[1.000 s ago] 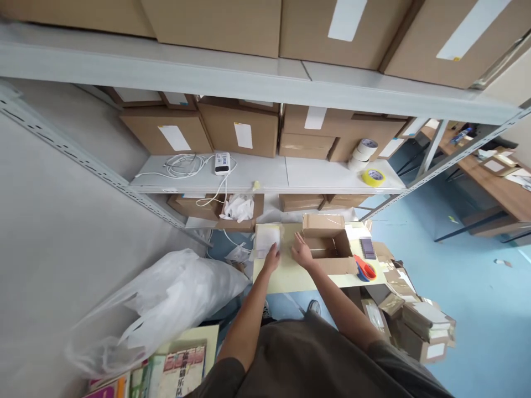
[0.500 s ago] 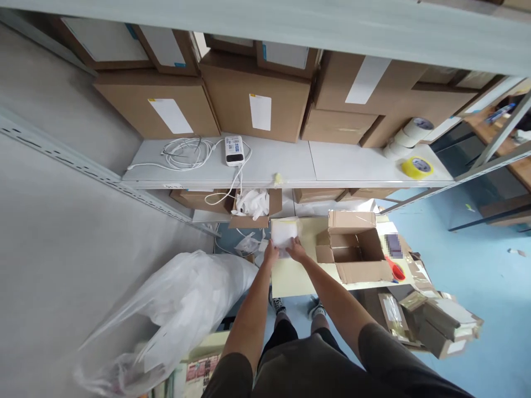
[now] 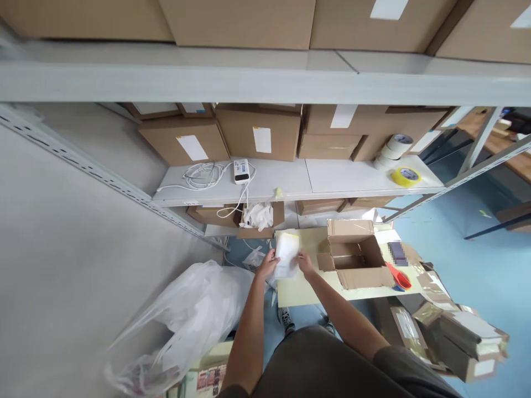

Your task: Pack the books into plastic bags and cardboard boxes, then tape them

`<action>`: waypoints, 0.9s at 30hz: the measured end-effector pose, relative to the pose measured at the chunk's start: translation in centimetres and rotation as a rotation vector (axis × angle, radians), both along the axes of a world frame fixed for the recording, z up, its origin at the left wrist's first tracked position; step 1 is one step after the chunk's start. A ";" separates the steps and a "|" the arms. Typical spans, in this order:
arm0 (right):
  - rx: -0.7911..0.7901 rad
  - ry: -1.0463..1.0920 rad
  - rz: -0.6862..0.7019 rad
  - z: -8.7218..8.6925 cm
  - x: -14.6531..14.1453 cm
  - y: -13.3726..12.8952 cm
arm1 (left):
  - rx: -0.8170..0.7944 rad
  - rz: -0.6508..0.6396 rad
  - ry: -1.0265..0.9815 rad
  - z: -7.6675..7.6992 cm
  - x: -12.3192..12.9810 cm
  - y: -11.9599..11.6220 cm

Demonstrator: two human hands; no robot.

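Between my two hands is a flat white packet (image 3: 287,255) with a yellowish strip along its far edge; its near end looks like clear film. My left hand (image 3: 267,263) grips its left side, thumb lying on top. At the right edge, the fingers of my right hand (image 3: 306,262) are closed on it. The packet is over the left end of a pale yellow table (image 3: 296,296). Just right of it stands an open cardboard box (image 3: 352,260) with its flaps folded out.
An orange-red tape dispenser (image 3: 400,277) lies right of the box. Ahead, a shelf (image 3: 282,174) holds cables, a white power strip (image 3: 241,171), tape rolls (image 3: 405,177) and cartons. A small carton (image 3: 259,216) contains white scraps. A big plastic bag (image 3: 203,309) stands left; flattened cardboard (image 3: 464,337) lies right.
The view has tilted up, showing more of the upper shelf. Both hands have turned the packet slightly, and it looks raised and more upright in their hold.
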State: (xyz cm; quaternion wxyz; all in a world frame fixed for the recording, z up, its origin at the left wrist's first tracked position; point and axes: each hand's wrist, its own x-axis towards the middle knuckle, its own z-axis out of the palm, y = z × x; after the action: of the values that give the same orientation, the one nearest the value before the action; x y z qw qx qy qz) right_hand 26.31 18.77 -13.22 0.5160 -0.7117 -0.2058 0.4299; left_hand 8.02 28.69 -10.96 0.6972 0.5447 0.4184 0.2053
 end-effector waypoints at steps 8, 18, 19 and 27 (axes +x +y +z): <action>0.213 0.014 0.152 10.3 5.4 -1.8 | 0.037 0.074 -0.074 9.5 0.1 -0.3; 0.292 -0.024 0.061 16.8 20.6 -11.4 | 0.148 -0.067 -0.239 15.2 18.4 -7.5; 0.286 -0.046 0.047 17.0 22.5 -12.7 | 0.148 -0.080 -0.250 15.2 20.6 -8.6; 0.249 -0.143 -0.119 15.6 35.9 -20.3 | 0.151 -0.114 -0.213 13.8 34.9 -16.8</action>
State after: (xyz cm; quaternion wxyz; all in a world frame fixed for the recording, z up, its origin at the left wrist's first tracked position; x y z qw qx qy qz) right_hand 62.17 -1.51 2.36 0.6090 -0.6819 -0.2511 0.3178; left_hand 42.92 11.87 2.81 0.7054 0.5936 0.2935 0.2528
